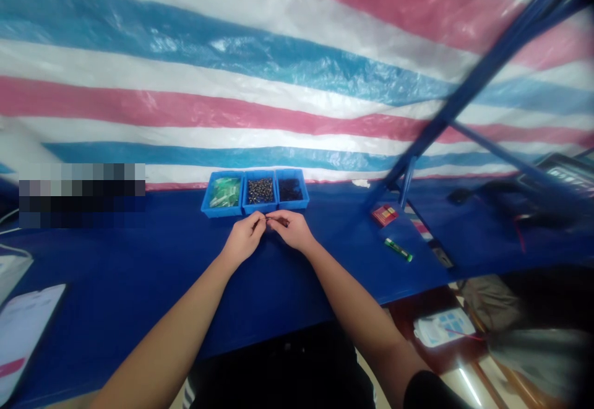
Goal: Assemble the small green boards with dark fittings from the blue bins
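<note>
My left hand (245, 236) and my right hand (293, 229) meet fingertip to fingertip above the blue tabletop (158, 297). Both are closed in a pinch around a small dark piece (266, 218), too small and too covered by the fingers to identify. Just beyond my hands three blue bins stand side by side. The left bin (223, 212) contains green and clear plastic pieces (225, 192). Many small brass and dark metal parts (260, 191) fill the middle bin (260, 208). Inside the right bin (294, 203) are small black pieces (290, 189).
A red box (384, 215) and a green tube-like item (398, 249) lie to the right, near a slanting blue frame bar (434, 130). A phone-like screen (30, 335) rests at the left edge. Striped plastic sheeting (260, 103) hangs behind the table.
</note>
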`<state>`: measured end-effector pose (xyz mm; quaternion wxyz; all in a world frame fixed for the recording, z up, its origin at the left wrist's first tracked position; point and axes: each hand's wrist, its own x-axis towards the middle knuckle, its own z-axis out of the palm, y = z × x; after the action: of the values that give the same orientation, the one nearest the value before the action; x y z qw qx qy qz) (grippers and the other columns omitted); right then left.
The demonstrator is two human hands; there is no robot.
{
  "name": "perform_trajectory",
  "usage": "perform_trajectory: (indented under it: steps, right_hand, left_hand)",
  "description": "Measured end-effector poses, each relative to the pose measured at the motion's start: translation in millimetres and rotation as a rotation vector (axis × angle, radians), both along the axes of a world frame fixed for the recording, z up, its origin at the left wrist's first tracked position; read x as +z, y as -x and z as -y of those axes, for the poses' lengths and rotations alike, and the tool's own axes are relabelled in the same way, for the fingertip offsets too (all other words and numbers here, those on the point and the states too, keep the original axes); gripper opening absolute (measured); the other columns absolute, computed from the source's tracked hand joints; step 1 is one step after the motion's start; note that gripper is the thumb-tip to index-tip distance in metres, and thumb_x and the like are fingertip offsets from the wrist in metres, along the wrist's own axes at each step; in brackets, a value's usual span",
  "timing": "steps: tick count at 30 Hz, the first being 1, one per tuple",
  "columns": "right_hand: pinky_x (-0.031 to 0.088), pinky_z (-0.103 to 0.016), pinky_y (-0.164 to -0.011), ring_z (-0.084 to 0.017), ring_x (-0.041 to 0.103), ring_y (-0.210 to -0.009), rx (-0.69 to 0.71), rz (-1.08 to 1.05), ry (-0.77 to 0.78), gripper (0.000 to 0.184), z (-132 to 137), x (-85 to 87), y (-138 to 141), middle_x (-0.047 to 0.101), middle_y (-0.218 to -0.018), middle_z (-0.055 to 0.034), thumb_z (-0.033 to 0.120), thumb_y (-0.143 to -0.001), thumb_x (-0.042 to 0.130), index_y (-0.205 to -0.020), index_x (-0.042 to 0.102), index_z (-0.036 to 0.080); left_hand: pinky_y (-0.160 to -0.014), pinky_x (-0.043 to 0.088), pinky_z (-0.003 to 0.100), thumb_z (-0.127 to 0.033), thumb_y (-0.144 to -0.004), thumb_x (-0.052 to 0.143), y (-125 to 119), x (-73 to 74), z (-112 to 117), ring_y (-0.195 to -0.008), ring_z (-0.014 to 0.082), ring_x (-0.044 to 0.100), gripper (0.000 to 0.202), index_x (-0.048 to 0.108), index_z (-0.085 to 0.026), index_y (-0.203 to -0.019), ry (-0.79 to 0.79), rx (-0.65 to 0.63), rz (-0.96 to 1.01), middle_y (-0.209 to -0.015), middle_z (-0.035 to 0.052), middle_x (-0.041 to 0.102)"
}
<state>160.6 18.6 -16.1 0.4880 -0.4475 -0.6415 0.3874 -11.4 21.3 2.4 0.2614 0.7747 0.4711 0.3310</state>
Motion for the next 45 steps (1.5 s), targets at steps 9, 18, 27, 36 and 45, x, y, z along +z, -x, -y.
perform_trajectory:
  steps: [9,18,27,36,45]
  right_hand:
    - [0.057,-0.032,-0.082,-0.018,0.070,-0.082,-0.012,-0.001,0.022,0.024,-2.3,-1.5,-3.3,0.074,-0.094,-0.0033,0.038,-0.084,0.064,-0.101,0.072,0.022]
    - [0.055,-0.032,-0.085,-0.018,0.070,-0.087,0.005,-0.010,-0.014,0.025,-1.7,-3.5,-0.4,0.074,-0.096,-0.0046,0.037,-0.082,0.066,-0.100,0.072,0.020]
    - [0.056,-0.032,-0.085,-0.018,0.070,-0.087,-0.002,-0.055,0.044,0.030,-0.9,-2.2,0.9,0.074,-0.098,-0.0050,0.042,-0.081,0.066,-0.101,0.071,0.020]
    - [0.058,-0.030,-0.074,-0.017,0.070,-0.078,-0.064,-0.093,0.111,0.030,-4.1,-0.6,1.2,0.074,-0.090,-0.0060,0.040,-0.077,0.069,-0.097,0.072,0.018]
    - [0.060,-0.034,-0.071,-0.019,0.072,-0.085,0.008,-0.364,0.151,0.055,-8.8,8.4,8.6,0.068,-0.118,-0.0093,0.042,-0.077,0.068,-0.127,0.058,0.021]
  left_hand:
    - [-0.064,0.042,0.022,-0.042,-0.093,0.045,-1.6,1.5,2.0,-0.065,0.0121,0.057,0.026,0.059,-0.020,-0.092,0.010,0.022,0.059,-0.077,-0.0015,0.064]
    - [-0.064,0.043,0.023,-0.043,-0.095,0.041,-0.7,4.2,3.0,-0.061,0.0125,0.057,0.031,0.057,-0.020,-0.081,0.039,0.034,0.055,-0.066,-0.0022,0.061]
    - [-0.066,0.044,0.023,-0.043,-0.095,0.041,-1.9,5.6,3.9,-0.063,0.0123,0.058,0.031,0.057,-0.020,-0.083,0.003,0.012,0.049,-0.069,-0.0019,0.062]
    - [-0.057,0.038,0.022,-0.045,-0.094,0.039,0.7,3.8,2.7,-0.054,0.0115,0.050,0.040,0.052,-0.019,-0.067,-0.089,0.246,-0.012,-0.057,-0.0025,0.053]
    - [-0.057,0.036,0.023,-0.040,-0.092,0.044,3.8,4.9,3.2,-0.053,0.0103,0.043,0.036,0.048,-0.019,-0.063,-0.107,0.399,0.060,-0.054,-0.0035,0.044]
